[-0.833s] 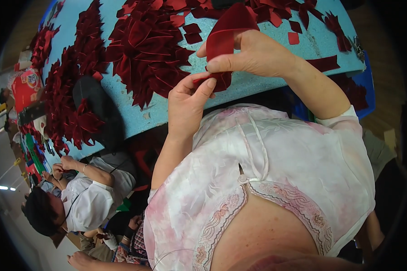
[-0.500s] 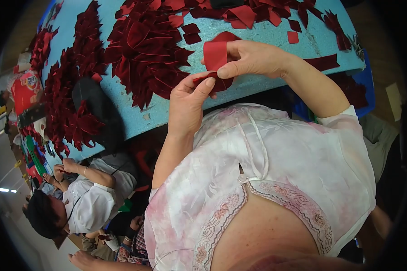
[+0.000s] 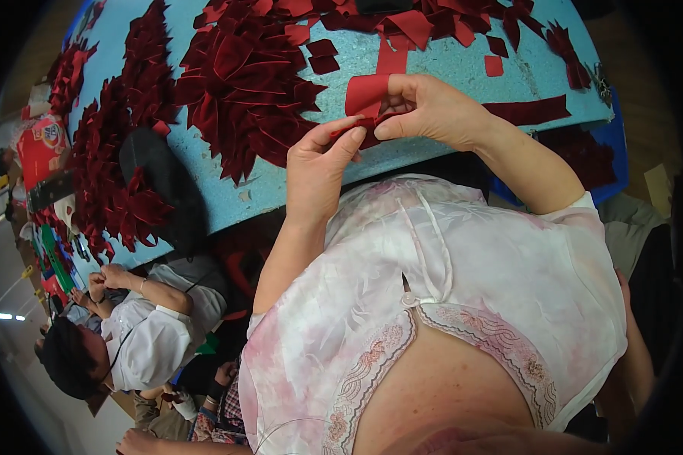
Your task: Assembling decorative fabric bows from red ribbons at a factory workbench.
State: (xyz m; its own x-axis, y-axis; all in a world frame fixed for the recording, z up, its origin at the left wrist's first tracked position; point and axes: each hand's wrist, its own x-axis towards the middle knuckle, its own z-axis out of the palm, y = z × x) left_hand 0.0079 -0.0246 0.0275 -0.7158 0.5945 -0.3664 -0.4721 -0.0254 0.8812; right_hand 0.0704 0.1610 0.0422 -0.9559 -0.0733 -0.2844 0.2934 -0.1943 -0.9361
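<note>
A red velvet ribbon [image 3: 366,94] is pinched between my two hands above the table's near edge. My left hand [image 3: 316,163] grips a folded bit of it between thumb and fingertips. Close beside, my right hand [image 3: 442,114] holds the ribbon with thumb and curled fingers, and a bright red length loops over those fingers. Beyond the right hand, a flat stretch of red ribbon runs toward the scraps at the back. My fingers partly hide the fold. Just left of my hands lies a big heap of dark red velvet pieces [image 3: 239,98] with pointed ends.
The light blue table [image 3: 463,83] carries red scraps [image 3: 425,26], small squares [image 3: 323,56] and a dark red strip [image 3: 535,111]. A black rounded object [image 3: 163,189] lies left, beside more velvet heaps [image 3: 102,174]. A co-worker [image 3: 148,334] sits at left; a blue bin [image 3: 615,144] stands right.
My right hand has shifted slightly right and down. The ribbon behind it, curled before, now stretches out toward the back, and more of the dark strip at right shows. My left hand has barely moved.
</note>
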